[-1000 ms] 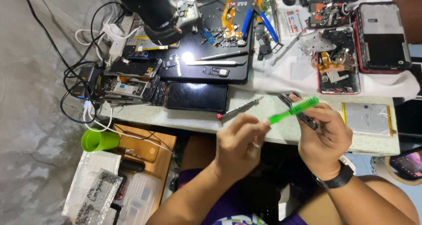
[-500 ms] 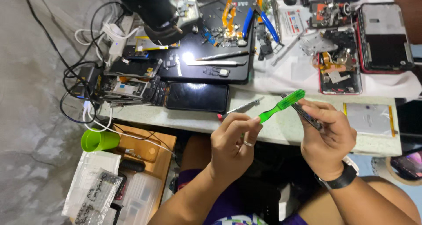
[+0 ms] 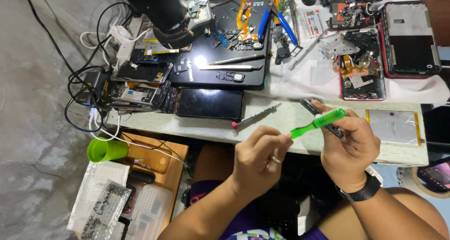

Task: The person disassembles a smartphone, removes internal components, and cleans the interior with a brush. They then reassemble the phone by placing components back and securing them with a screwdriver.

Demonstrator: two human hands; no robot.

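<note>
Pale speckled workbench (image 3: 281, 120) with black mat (image 3: 225, 62), dark phone (image 3: 209, 103), red-tipped screwdriver (image 3: 255, 115), flat battery (image 3: 395, 126).

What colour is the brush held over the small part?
Bright green brush, clearest in the head view.

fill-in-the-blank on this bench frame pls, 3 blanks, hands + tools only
1. The left hand holds a toothbrush whose colour is ____.
2. The right hand holds a small dark part, and the brush's ____ end lies against it.
3. The screwdriver with the red cap lies on the ____, apart from both hands.

Missing words: green; bristle; table
</note>
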